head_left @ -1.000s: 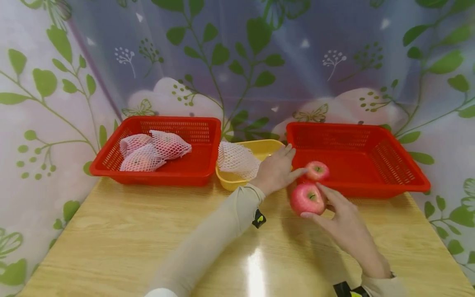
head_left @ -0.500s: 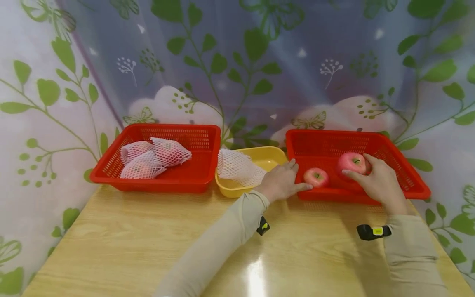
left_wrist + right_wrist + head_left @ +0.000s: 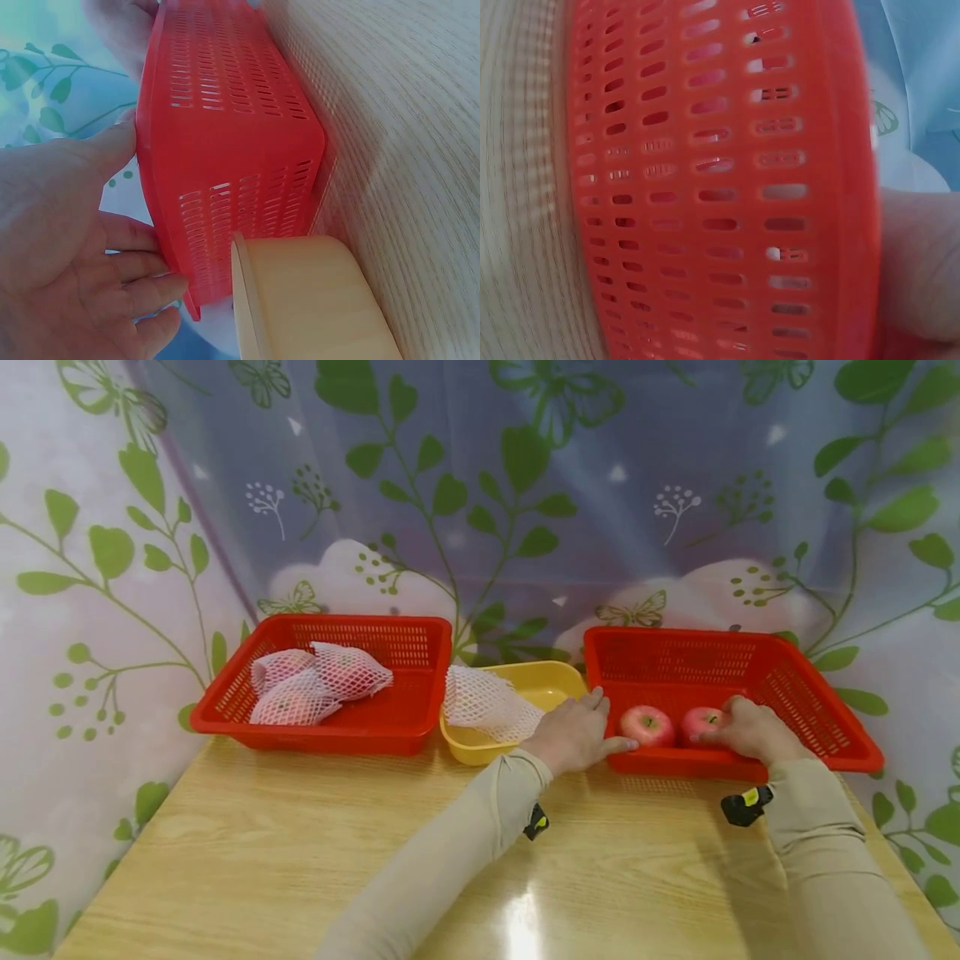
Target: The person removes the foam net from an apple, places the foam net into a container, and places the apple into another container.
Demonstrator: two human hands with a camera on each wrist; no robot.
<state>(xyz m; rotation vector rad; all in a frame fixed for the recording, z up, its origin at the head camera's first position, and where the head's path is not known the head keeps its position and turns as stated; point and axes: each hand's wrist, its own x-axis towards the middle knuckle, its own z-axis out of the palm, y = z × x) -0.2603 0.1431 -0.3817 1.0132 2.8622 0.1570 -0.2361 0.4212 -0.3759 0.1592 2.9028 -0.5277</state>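
In the head view, two red apples sit side by side at the front of the right red basket (image 3: pixel 693 762). The person's right hand (image 3: pixel 761 732) reaches over the front rim and holds the right apple (image 3: pixel 697 724), thumb at its near side. The other apple (image 3: pixel 647 727) lies just left of it. The left hand (image 3: pixel 572 735) rests at the basket's left front corner, fingers fairly straight. In the left wrist view, its thumb and fingertips (image 3: pixel 169 286) meet the rim. The right wrist view shows mostly the slotted basket wall (image 3: pixel 705 187), hiding much of that hand.
A yellow basin (image 3: pixel 551 692) holding a white foam net (image 3: pixel 491 703) stands between the baskets, partly under the left hand. The left red basket (image 3: pixel 322 739) contains several net-wrapped apples (image 3: pixel 348 671). All stand along the wooden table's (image 3: pixel 300 843) back edge, before a patterned curtain (image 3: pixel 450 468).
The right hand has carried its apple from the front of the basket over the rim and down inside, beside the other apple. That other apple has also come inside the basket; the left hand stays near the corner.
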